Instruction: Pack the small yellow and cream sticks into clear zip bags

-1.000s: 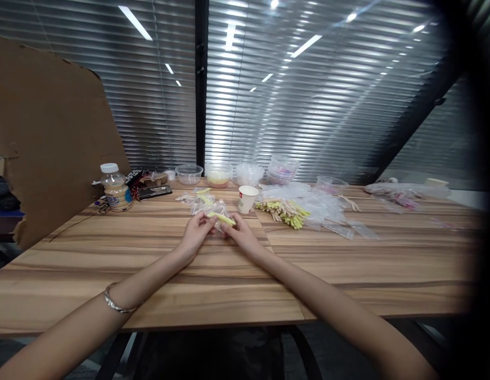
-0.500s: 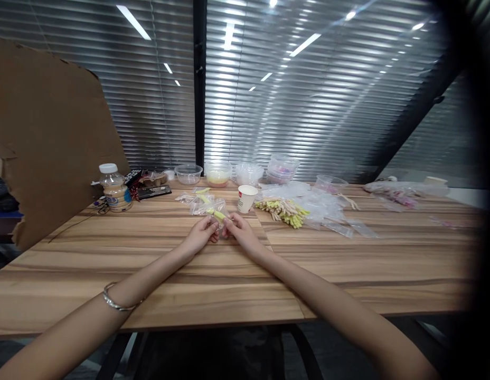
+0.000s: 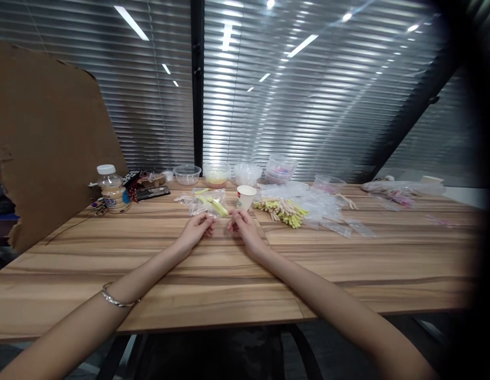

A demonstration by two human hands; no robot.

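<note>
My left hand (image 3: 198,228) rests low over the table with its fingers curled together; whether anything is inside them is hidden. My right hand (image 3: 245,228) faces it across a small gap, thumb and fingers pinched, and I cannot make out what they hold. Just beyond both hands lies a clear plastic bag (image 3: 218,207) with a yellow-green strip in it, among other small clear bags. The right fingertips are close to its near right end; contact is unclear. Right behind the right hand stands a white paper cup (image 3: 245,196).
A pile of beige and yellow-green pieces (image 3: 282,211) lies right of the cup, beside loose clear bags (image 3: 320,203). Plastic bowls (image 3: 187,174) line the back near the blinds. At left stand a white-capped bottle (image 3: 112,190) and a cardboard sheet (image 3: 50,148).
My hands have drawn apart. The bag with the yellow-green strip, held between them before, now lies with the other bags beyond the fingers.
</note>
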